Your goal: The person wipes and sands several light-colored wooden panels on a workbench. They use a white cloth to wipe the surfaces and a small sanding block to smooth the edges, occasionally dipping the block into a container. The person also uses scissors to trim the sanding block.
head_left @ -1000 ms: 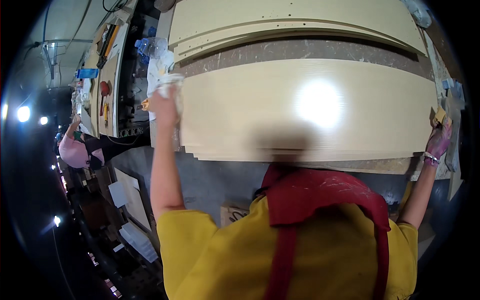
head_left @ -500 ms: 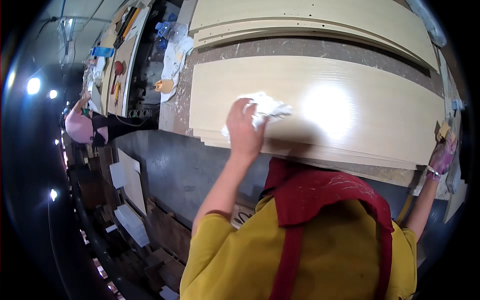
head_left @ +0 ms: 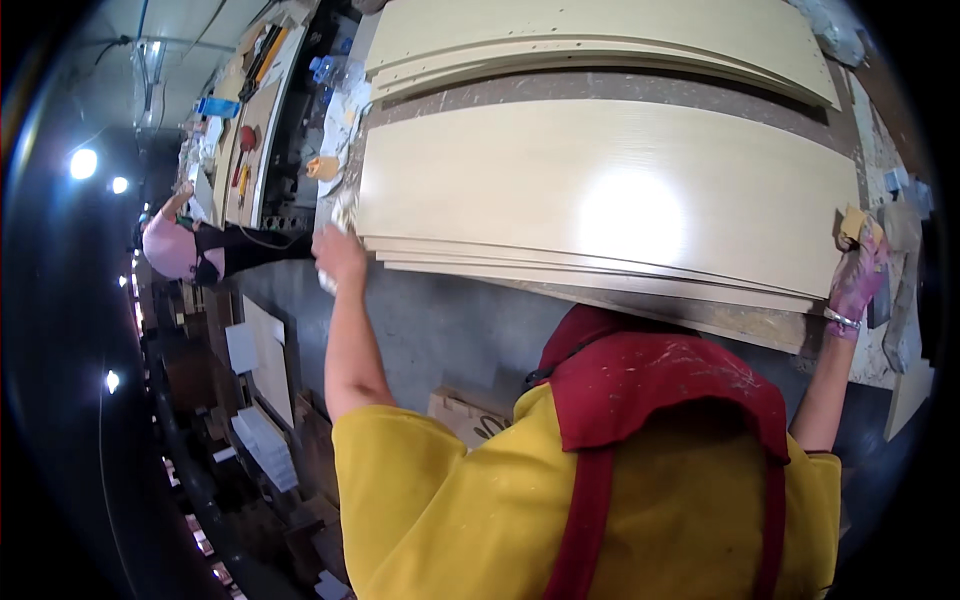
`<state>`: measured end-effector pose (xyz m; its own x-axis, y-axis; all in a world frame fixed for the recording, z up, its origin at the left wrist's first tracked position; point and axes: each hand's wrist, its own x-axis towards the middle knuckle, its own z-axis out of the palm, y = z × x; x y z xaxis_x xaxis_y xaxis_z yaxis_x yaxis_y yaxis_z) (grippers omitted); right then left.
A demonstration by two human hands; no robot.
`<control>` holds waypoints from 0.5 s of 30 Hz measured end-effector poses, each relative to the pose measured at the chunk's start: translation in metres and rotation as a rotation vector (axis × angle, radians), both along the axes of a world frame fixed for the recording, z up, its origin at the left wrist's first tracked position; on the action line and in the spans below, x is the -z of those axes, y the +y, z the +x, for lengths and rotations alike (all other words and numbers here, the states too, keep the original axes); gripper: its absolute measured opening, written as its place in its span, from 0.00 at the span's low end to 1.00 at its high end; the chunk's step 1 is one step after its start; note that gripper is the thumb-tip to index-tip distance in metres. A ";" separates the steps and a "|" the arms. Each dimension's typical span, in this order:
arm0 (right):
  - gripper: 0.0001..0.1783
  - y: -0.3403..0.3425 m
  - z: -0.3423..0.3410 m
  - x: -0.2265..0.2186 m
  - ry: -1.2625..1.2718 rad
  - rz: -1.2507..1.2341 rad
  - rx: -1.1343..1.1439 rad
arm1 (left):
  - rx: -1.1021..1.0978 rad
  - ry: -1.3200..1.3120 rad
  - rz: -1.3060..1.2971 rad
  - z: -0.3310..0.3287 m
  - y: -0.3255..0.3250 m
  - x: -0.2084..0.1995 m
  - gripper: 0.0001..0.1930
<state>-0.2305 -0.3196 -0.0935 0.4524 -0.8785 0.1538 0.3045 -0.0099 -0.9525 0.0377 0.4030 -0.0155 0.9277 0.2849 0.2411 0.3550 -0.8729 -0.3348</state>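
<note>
A stack of long, cream-coloured panels (head_left: 480,160) lies across the workbench in front of me, its edges slightly out of line. At the stack's left end my left hand (head_left: 341,254) is closed around a crumpled white cloth (head_left: 345,210), part of which sticks out below the fingers. My right hand (head_left: 858,272) is at the stack's right end, in a thin purple glove or stained purple, with a band at the wrist. Its fingers are closed on a small tan pad (head_left: 852,224), beside the panel's short edge.
More cream panels (head_left: 600,28) with small holes lie stacked behind. Left of the stack are an orange-tan lump (head_left: 322,168) and clear plastic bottles (head_left: 325,68). Another person (head_left: 172,248) in pink stands at a side bench (head_left: 262,110) with tools. Plastic wrap (head_left: 903,290) hangs at the right.
My left hand has moved the cloth leftward from the top panel's surface to its left end. My right hand stays at the right end. The whole view has shifted slightly.
</note>
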 end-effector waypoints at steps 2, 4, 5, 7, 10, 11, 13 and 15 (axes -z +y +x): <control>0.20 -0.012 -0.004 0.013 -0.014 -0.004 0.000 | -0.063 -0.115 -0.103 -0.005 0.015 0.002 0.21; 0.19 -0.005 -0.005 0.006 0.050 -0.026 -0.016 | 0.088 -0.237 -0.228 -0.019 -0.021 -0.001 0.21; 0.18 0.007 -0.002 -0.007 0.060 -0.050 -0.024 | 0.215 -0.234 -0.177 -0.028 -0.042 0.007 0.20; 0.17 0.012 -0.005 -0.012 0.082 -0.029 -0.062 | 0.373 -0.214 -0.142 -0.042 -0.079 0.012 0.20; 0.18 0.026 0.000 -0.027 0.098 0.019 -0.061 | 0.604 -0.020 -0.121 -0.065 -0.124 0.001 0.18; 0.18 0.030 -0.001 -0.032 0.106 0.028 -0.058 | 0.676 0.017 -0.172 -0.076 -0.149 -0.001 0.17; 0.18 0.029 0.004 -0.031 0.098 0.055 -0.066 | 0.817 0.065 -0.255 -0.105 -0.204 -0.008 0.16; 0.18 0.022 0.005 -0.023 0.080 0.063 -0.059 | 0.950 0.100 -0.332 -0.132 -0.258 -0.005 0.17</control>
